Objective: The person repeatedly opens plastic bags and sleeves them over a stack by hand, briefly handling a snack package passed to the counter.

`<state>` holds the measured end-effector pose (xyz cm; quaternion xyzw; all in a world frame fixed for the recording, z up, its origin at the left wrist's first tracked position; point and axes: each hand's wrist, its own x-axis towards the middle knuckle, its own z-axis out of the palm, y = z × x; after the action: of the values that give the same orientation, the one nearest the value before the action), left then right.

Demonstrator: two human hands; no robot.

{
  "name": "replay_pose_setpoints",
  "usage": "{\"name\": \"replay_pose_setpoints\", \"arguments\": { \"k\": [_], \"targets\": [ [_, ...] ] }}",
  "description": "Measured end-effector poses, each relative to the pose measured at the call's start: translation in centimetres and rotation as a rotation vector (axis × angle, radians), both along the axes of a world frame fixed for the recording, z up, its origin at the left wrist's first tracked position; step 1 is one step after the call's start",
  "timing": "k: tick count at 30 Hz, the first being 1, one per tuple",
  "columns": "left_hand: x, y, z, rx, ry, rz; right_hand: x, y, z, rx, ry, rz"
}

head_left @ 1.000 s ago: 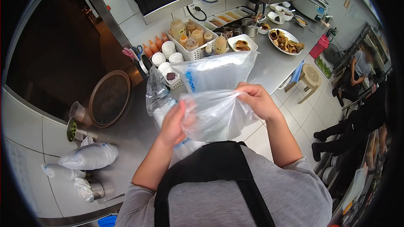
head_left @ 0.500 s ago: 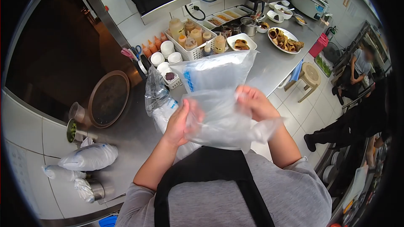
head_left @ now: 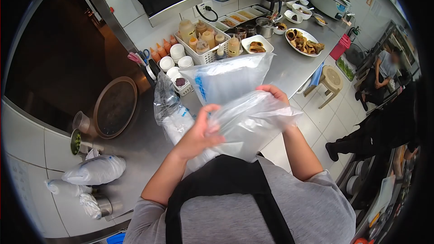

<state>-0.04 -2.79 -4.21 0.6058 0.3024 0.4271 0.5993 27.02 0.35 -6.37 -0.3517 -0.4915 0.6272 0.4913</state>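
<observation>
A clear plastic bag (head_left: 248, 124) is held up in front of my chest, its film creased and partly see-through. My right hand (head_left: 276, 94) grips its upper right side, with some fingers hidden behind the film. At the bag's left edge is my left hand (head_left: 196, 135), thumb and fingers around the film and slightly blurred. Just beyond lies a stack of flat clear bags (head_left: 233, 74) with blue print, on the counter. Left of it sits a crumpled clear wrapper (head_left: 166, 101) around white packaging.
A basket of sauce bottles (head_left: 205, 54), white cups (head_left: 177, 52) and a platter of cooked food (head_left: 304, 43) stand on the steel counter (head_left: 289, 70). A round brown tray (head_left: 115, 107) and filled bags (head_left: 97, 170) are at left. Beyond a stool (head_left: 331, 81), people are at right.
The held bag has shifted and tilted, its upper edge now higher toward the right. My right hand has moved slightly up and behind the film; my left hand's fingers have spread somewhat.
</observation>
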Motion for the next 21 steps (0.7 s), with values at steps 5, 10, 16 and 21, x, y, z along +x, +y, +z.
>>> {"name": "replay_pose_setpoints", "arguments": {
  "k": [5, 10, 16, 21],
  "targets": [
    [-1.5, 1.8, -2.2, -0.065, 0.357, 0.267, -0.3, -2.2, 2.9, -0.122, 0.239, 0.192],
    [-1.2, 1.8, -1.9, -0.151, -0.106, 0.292, 1.5, -2.1, 1.5, -0.014, 0.234, 0.488],
    [-1.6, -1.0, -2.2, -0.096, -0.206, -0.143, -0.1, -0.6, -1.1, 0.303, -0.789, -0.348],
    [-1.6, -0.1, -1.4, 0.349, 0.518, 0.184, -1.9, -2.9, 1.6, 0.464, -0.974, -0.234]
  ]
}}
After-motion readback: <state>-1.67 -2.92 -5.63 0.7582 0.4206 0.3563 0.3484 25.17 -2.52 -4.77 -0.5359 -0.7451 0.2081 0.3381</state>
